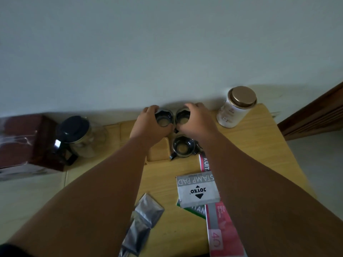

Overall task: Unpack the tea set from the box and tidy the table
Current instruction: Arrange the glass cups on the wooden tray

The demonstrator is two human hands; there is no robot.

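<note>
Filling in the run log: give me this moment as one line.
left hand: on left cup | right hand: on right cup | third cup: free | teapot: left, lidded

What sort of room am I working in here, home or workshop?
Probably a home or small office: a small wooden table against a plain wall, with a glass teapot, a lidded tea canister and a stamp pad box.
</note>
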